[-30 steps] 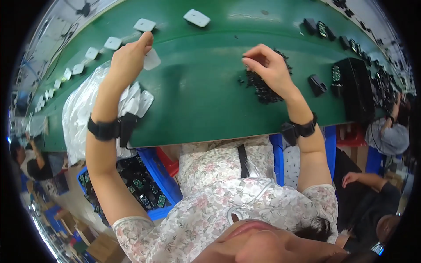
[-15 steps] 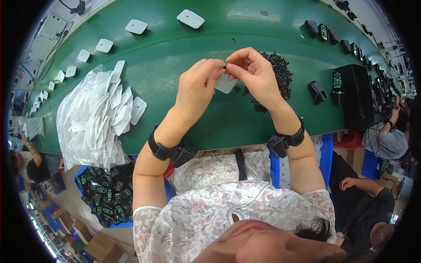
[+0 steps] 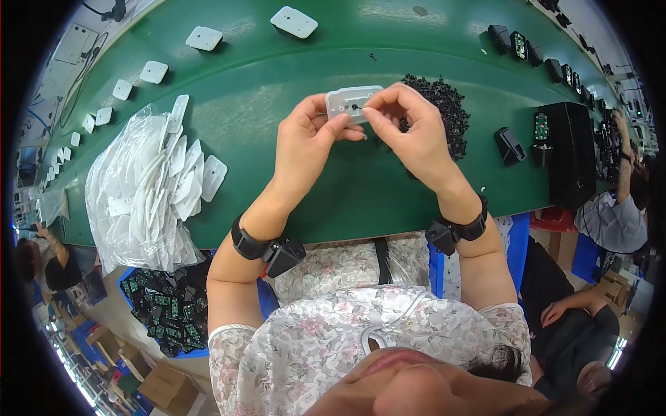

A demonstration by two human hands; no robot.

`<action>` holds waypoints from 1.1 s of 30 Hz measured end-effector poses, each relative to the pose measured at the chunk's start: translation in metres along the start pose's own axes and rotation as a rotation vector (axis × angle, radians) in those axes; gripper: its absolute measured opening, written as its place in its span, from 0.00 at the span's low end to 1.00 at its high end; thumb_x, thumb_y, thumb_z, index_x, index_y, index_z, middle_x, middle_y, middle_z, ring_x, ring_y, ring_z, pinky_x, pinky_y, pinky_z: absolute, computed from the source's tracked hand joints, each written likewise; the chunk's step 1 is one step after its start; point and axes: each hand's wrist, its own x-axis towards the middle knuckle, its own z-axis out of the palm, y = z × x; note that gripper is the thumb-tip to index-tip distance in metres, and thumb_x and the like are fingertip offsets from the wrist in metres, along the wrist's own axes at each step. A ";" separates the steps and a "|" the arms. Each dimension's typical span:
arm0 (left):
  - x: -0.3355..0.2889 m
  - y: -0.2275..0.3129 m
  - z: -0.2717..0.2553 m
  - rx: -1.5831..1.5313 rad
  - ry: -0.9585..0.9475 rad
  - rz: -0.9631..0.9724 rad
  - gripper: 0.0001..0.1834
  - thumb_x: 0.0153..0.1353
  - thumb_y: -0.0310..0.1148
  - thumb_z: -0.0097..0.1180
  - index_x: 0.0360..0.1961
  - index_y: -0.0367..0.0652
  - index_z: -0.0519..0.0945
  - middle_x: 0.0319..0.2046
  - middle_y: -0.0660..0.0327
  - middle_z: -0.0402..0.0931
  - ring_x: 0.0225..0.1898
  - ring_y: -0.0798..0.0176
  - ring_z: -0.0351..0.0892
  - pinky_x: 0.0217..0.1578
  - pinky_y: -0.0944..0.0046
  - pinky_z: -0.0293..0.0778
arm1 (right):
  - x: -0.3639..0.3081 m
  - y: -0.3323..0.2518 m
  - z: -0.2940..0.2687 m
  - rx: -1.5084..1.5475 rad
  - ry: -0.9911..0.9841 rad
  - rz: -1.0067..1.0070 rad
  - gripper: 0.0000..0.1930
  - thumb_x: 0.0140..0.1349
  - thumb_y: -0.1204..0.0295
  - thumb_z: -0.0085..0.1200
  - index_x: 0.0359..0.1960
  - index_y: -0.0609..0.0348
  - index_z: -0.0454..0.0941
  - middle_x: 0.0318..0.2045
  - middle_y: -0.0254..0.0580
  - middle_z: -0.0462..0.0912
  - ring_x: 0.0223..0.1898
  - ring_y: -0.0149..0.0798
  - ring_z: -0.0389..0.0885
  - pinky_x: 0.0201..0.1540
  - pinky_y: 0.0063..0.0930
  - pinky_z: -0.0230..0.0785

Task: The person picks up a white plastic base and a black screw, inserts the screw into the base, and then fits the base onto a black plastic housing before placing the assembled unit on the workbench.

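Observation:
My left hand (image 3: 305,139) is closed on the edge of a white rounded plastic plate (image 3: 338,101), held up above the bench with its recessed, holed face showing. My right hand (image 3: 416,132) pinches a small black part (image 3: 356,107) against the middle of that face. Its exact shape is too small to tell. Just beyond my right hand lies a heap of small black parts (image 3: 451,114), partly covered by the hand. On the left, an open clear bag (image 3: 118,180) spills a stack of similar white plates (image 3: 184,173) onto the green bench (image 3: 250,132).
White plates (image 3: 295,22) stand in a spaced row along the bench's far left side. At right are a black housing (image 3: 510,145), a black box (image 3: 569,152) and a row of black housings (image 3: 499,38). A blue bin of circuit boards (image 3: 170,308) sits below left. Other people work on both sides.
The white plate has come up off the bench into my left hand. My hands have moved apart from their shared pinch, and my right fingertips now press the black part to the plate.

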 end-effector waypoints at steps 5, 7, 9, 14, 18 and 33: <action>-0.003 -0.003 -0.003 0.040 -0.043 -0.039 0.08 0.63 0.21 0.52 0.42 0.28 0.74 0.38 0.54 0.78 0.37 0.62 0.83 0.42 0.68 0.78 | -0.001 0.003 0.008 -0.039 0.027 -0.030 0.04 0.58 0.77 0.60 0.32 0.61 0.77 0.27 0.27 0.75 0.24 0.17 0.65 0.25 0.13 0.57; -0.004 -0.007 -0.002 0.033 -0.046 0.033 0.07 0.63 0.21 0.53 0.42 0.28 0.74 0.39 0.54 0.78 0.37 0.62 0.82 0.41 0.68 0.78 | -0.001 0.001 0.011 -0.038 0.036 -0.016 0.04 0.58 0.76 0.59 0.31 0.61 0.77 0.27 0.26 0.75 0.23 0.16 0.64 0.25 0.13 0.56; -0.005 -0.009 -0.001 0.025 -0.051 0.103 0.07 0.63 0.22 0.53 0.41 0.29 0.74 0.39 0.54 0.77 0.38 0.63 0.82 0.41 0.68 0.78 | -0.002 0.000 0.014 0.127 0.057 0.068 0.04 0.59 0.75 0.59 0.31 0.60 0.77 0.25 0.25 0.74 0.23 0.16 0.64 0.25 0.13 0.56; -0.003 -0.007 -0.004 0.063 -0.037 0.192 0.07 0.64 0.25 0.54 0.39 0.31 0.75 0.36 0.56 0.77 0.33 0.65 0.81 0.37 0.69 0.77 | -0.003 0.002 0.015 0.182 0.055 0.057 0.06 0.59 0.73 0.61 0.32 0.59 0.76 0.25 0.24 0.74 0.24 0.16 0.64 0.25 0.12 0.56; -0.003 -0.004 -0.005 -0.009 -0.060 0.135 0.06 0.65 0.25 0.54 0.38 0.32 0.75 0.34 0.58 0.77 0.33 0.65 0.80 0.36 0.69 0.76 | 0.005 0.006 0.006 -0.062 0.232 -0.230 0.14 0.56 0.70 0.65 0.41 0.59 0.75 0.31 0.26 0.73 0.28 0.18 0.64 0.28 0.12 0.57; -0.016 -0.001 -0.009 0.203 -0.172 0.181 0.07 0.67 0.25 0.50 0.41 0.30 0.74 0.35 0.57 0.77 0.31 0.65 0.81 0.35 0.69 0.77 | 0.000 0.006 -0.004 0.031 -0.115 -0.054 0.13 0.54 0.71 0.65 0.36 0.61 0.74 0.25 0.27 0.74 0.25 0.19 0.68 0.25 0.14 0.60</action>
